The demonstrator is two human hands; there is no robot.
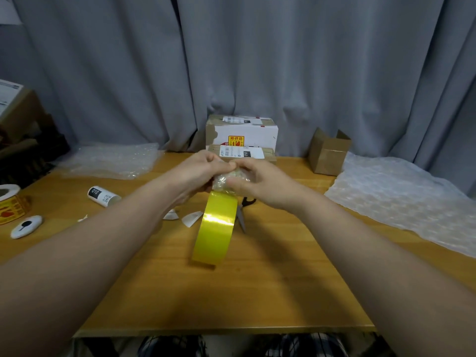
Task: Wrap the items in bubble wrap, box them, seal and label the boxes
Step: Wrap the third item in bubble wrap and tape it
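Above the middle of the wooden table, my left hand and my right hand together grip a small item wrapped in bubble wrap. A yellow roll of packing tape hangs from the bundle and reaches down to the table. Most of the item is hidden by my fingers. Behind my hands, two sealed, labelled boxes stand against the curtain: a larger white one and a lower one in front of it.
Scissors lie behind the tape roll. Bubble wrap sheets lie at back left and right. An open brown box stands back right. A label roll, sticker roll, white cutter and paper scraps sit left.
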